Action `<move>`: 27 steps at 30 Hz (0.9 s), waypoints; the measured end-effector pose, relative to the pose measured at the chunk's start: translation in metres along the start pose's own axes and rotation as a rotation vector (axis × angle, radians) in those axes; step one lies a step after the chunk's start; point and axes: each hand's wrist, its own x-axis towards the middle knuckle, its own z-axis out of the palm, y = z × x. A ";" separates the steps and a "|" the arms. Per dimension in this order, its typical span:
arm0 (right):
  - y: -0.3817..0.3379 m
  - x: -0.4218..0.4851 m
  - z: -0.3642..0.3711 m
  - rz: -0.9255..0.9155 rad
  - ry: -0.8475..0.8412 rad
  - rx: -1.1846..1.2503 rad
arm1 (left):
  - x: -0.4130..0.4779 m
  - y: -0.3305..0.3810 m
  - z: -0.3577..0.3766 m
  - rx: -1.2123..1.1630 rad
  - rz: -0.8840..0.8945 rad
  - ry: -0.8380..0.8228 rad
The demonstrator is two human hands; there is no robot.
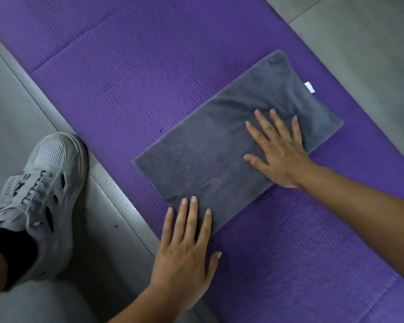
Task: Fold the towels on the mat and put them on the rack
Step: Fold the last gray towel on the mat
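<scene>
Towel: one, folded; mat: one; hands flat: two

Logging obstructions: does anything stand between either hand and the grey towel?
Nothing visible does. The left hand and right hand rest flat on the grey towel, which lies on the purple mat. No rack is in view.

Legend. One line of small dark capitals runs along a grey tab beside the laces of my shoe, at about nine o'clock; the letters are too blurred for me to read. The white tag at the edge of the grey towel, at about two o'clock, shows no legible print.
</scene>
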 end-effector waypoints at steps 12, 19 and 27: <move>0.019 0.111 -0.078 -0.020 0.277 0.322 | 0.134 -0.080 -0.089 -0.147 -0.364 0.147; 0.035 0.140 -0.108 0.024 0.061 0.115 | 0.133 -0.102 -0.094 -0.404 -0.449 0.171; 0.039 0.148 -0.120 0.021 0.101 0.044 | 0.141 -0.130 -0.101 -0.555 -0.474 0.061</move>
